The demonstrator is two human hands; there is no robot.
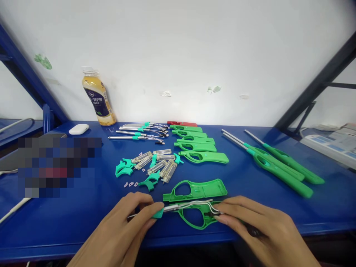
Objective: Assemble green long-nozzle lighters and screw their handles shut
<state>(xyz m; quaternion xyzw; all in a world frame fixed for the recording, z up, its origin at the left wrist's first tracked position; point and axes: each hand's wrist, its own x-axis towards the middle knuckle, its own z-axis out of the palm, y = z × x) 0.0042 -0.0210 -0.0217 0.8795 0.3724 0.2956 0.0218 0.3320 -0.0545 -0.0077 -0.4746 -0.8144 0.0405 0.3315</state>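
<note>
My left hand (130,222) pinches the metal tube and teal collar (158,213) of a lighter insert at the near edge of the blue table (69,218). My right hand (258,226) presses its fingertips on the rear of a green lighter half-shell (194,218), where white wires (200,203) and a dark part lie in it. A second green half-shell (198,190) lies just behind, touching it.
Behind are teal triggers (125,167), clear gas cartridges (161,165), metal tube inserts (139,133), stacked green shells (197,146) and a red one (182,123). Assembled long green lighters (278,167) lie right. A juice bottle (98,98) and white earbud case (78,129) stand at back left.
</note>
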